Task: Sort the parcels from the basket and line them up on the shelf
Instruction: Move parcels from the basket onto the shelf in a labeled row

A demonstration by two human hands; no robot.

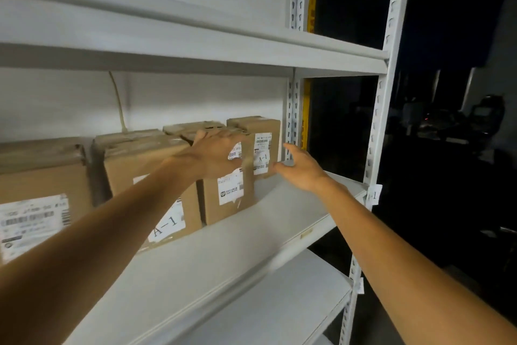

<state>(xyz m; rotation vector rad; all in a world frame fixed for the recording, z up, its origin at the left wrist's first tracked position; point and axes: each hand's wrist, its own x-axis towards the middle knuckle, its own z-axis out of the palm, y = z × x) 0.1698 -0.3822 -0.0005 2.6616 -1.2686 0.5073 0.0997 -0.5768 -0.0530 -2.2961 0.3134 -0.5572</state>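
**A:** Middle shelf point(251, 235), and there's a row of brown cartons on it: first box point(42, 177) far left, second box point(151, 174) next to it, then the third box point(228, 199), and the end box point(265, 146) nearest the upright point(377, 121).

**B:** All standing, white labels facing out. "A-1" reads clearly on the second and on the end one. The second and third sit side by side and look to be touching.

**A:** Left hand point(215, 154) is up on the third box. It's laid over the top front edge with the fingers spread and fairly straight and the thumb down the front face. It's a bit blurred, but it looks like a press rather than a clutch.

**B:** Right hand point(299, 168) is just beside the end box, low at its right corner. The palm faces the carton, the fingers are out straight, the thumb points up, and it's holding nothing. The fingertips are at the box's edge, but I can't tell if they touch.

**A:** The end box sits further back than the third. To its right the shelf runs bare to the upright, where a small white tag point(374, 195) hangs.

**B:** There's a yellow post point(306, 109) behind, and darkness beyond that.
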